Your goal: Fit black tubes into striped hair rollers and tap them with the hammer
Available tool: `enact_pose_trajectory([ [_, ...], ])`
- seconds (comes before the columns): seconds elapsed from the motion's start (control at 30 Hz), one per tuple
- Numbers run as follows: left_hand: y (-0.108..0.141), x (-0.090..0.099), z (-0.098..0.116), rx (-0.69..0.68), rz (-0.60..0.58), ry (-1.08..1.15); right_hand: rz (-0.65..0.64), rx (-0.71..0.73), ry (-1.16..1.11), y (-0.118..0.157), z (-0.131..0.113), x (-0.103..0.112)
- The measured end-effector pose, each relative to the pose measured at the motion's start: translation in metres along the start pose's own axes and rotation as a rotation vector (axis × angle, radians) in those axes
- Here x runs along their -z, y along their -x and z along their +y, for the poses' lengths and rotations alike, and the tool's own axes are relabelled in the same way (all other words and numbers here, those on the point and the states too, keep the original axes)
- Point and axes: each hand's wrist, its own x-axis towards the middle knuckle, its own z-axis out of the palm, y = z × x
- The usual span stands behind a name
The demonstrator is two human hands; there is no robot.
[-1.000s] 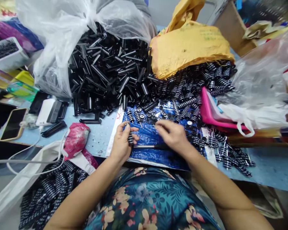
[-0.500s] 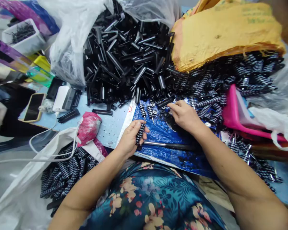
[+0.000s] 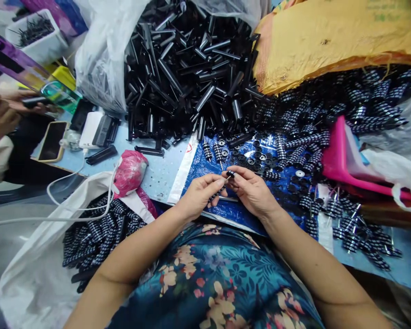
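My left hand (image 3: pixel 202 195) is closed round a black-and-white patterned cylinder (image 3: pixel 216 195), mostly covered by the fingers. Against it, my right hand (image 3: pixel 251 189) pinches a small black piece with white marks (image 3: pixel 230 173) between thumb and fingertips. A thin metal tip shows between the two hands; which piece it belongs to I cannot tell. Just beyond them, two patterned rollers with metal pins, one of them this roller (image 3: pixel 218 152), lie on a blue sheet (image 3: pixel 195 170) among loose black discs (image 3: pixel 251 161). A metal rod (image 3: pixel 229 199) passes beneath my hands.
Black tubes (image 3: pixel 205 98) are heaped at the back. Patterned rollers (image 3: pixel 304 109) spill from a yellow sack (image 3: pixel 329 41) by a pink bin (image 3: pixel 334 141). More patterned cylinders fill a white bag (image 3: pixel 23 278) at left. A phone (image 3: pixel 53 141) and another person's hands (image 3: pixel 3 112) are far left.
My right hand has come back from the discs to meet my left hand, now with a small patterned piece. The left hand has shifted right and tilted its cylinder. Another person's hands have appeared at left.
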Motion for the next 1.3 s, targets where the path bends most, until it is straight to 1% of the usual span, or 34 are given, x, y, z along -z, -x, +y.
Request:
enact_pose_trajectory([
  [0.1, 0.002, 0.001, -0.003, -0.002, -0.009, 0.001, -0.014, 0.007, 0.033, 0.002, 0.001, 0.003],
  [0.17, 0.003, 0.001, -0.005, -0.003, 0.005, -0.001, -0.048, 0.04, 0.109, 0.003, 0.0, 0.005],
  [0.23, 0.004, 0.001, -0.006, -0.02, 0.033, 0.009, -0.112, 0.112, 0.244, 0.0, -0.003, 0.007],
  [0.27, 0.004, 0.002, -0.005, -0.038, 0.05, 0.019, -0.136, 0.172, 0.33, -0.004, -0.005, 0.008],
  [0.3, 0.004, 0.003, -0.004, -0.061, 0.068, 0.031, -0.135, 0.25, 0.438, -0.009, -0.009, 0.009],
  [0.33, 0.003, 0.004, -0.003, -0.083, 0.085, 0.044, -0.106, 0.345, 0.574, -0.017, -0.012, 0.01],
  [0.4, 0.003, 0.007, 0.002, -0.113, 0.133, 0.086, -0.034, 0.537, 0.952, -0.038, -0.021, 0.013],
  [0.43, 0.002, 0.008, 0.004, -0.114, 0.161, 0.113, -0.028, 0.601, 1.168, -0.05, -0.025, 0.014],
  [0.47, 0.002, 0.01, 0.007, -0.11, 0.185, 0.142, -0.048, 0.632, 1.358, -0.061, -0.028, 0.015],
  [0.5, 0.002, 0.011, 0.008, -0.102, 0.201, 0.167, -0.09, 0.637, 1.501, -0.07, -0.031, 0.017],
  [0.53, 0.002, 0.013, 0.009, -0.095, 0.211, 0.185, -0.132, 0.63, 1.585, -0.077, -0.034, 0.018],
  [0.57, 0.003, 0.014, 0.009, -0.092, 0.215, 0.193, -0.148, 0.625, 1.609, -0.081, -0.035, 0.019],
  [0.6, 0.004, 0.015, 0.009, -0.094, 0.214, 0.193, -0.135, 0.634, 1.578, -0.082, -0.036, 0.02],
  [0.63, 0.005, 0.017, 0.008, -0.098, 0.21, 0.188, -0.106, 0.648, 1.5, -0.079, -0.036, 0.02],
  [0.67, 0.005, 0.017, 0.007, -0.1, 0.207, 0.183, -0.077, 0.647, 1.387, -0.074, -0.035, 0.02],
  [0.7, 0.006, 0.018, 0.005, -0.096, 0.202, 0.178, -0.049, 0.616, 1.23, -0.067, -0.033, 0.018],
  [0.73, 0.006, 0.017, 0.004, -0.084, 0.191, 0.172, -0.019, 0.55, 1.036, -0.058, -0.03, 0.016],
  [0.83, 0.004, 0.011, 0.002, -0.013, 0.104, 0.137, 0.049, 0.236, 0.442, -0.028, -0.016, 0.001],
  [0.87, 0.003, 0.008, 0.002, 0.003, 0.067, 0.116, 0.066, 0.148, 0.294, -0.02, -0.011, -0.004],
  [0.93, 0.002, 0.002, 0.001, 0.009, 0.012, 0.071, 0.083, 0.052, 0.116, -0.006, -0.003, -0.014],
  [1.03, 0.002, -0.002, -0.002, -0.006, -0.011, 0.03, 0.087, 0.023, 0.03, 0.004, 0.003, -0.018],
  [1.17, 0.006, -0.003, -0.006, -0.01, 0.002, 0.026, 0.044, 0.035, 0.032, 0.006, 0.007, -0.012],
  [1.23, 0.008, -0.003, -0.008, -0.005, 0.014, 0.023, 0.022, 0.078, 0.091, 0.006, 0.009, -0.008],
  [1.3, 0.01, -0.002, -0.009, 0.0, 0.023, 0.031, 0.024, 0.194, 0.231, 0.008, 0.011, -0.005],
])
